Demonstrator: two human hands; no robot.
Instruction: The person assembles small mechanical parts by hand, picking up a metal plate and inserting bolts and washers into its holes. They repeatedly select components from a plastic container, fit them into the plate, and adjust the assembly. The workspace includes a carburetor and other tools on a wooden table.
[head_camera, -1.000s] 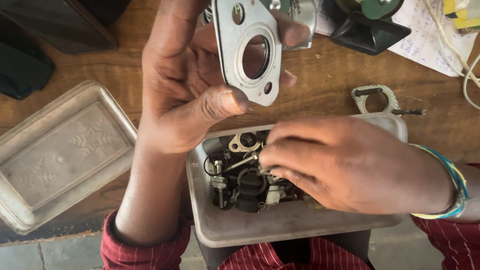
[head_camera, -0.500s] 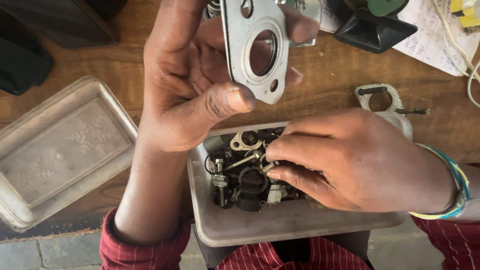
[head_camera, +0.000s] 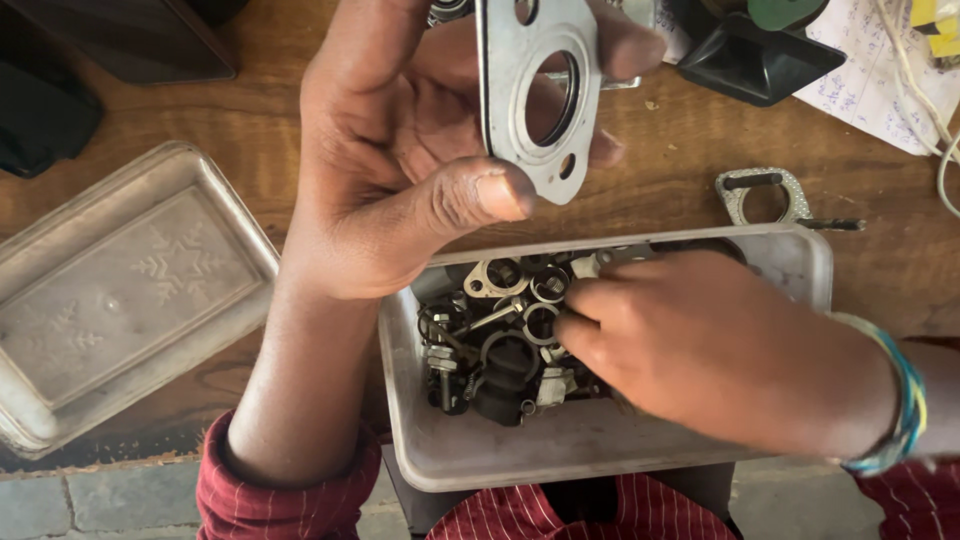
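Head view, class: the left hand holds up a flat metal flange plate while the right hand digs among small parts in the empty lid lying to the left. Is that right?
Not quite. In the head view the left hand does hold up the flange plate, but the right hand digs among small parts in the metal tray in front of the person. The lid at the left lies untouched.

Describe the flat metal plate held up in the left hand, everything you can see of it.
The metal plate is thin, flat, dull grey, with one large round opening and smaller holes near each end. It stands nearly upright above the tray of parts, its top cut off by the frame. The left hand pinches it, thumb on the lower edge, fingers behind.
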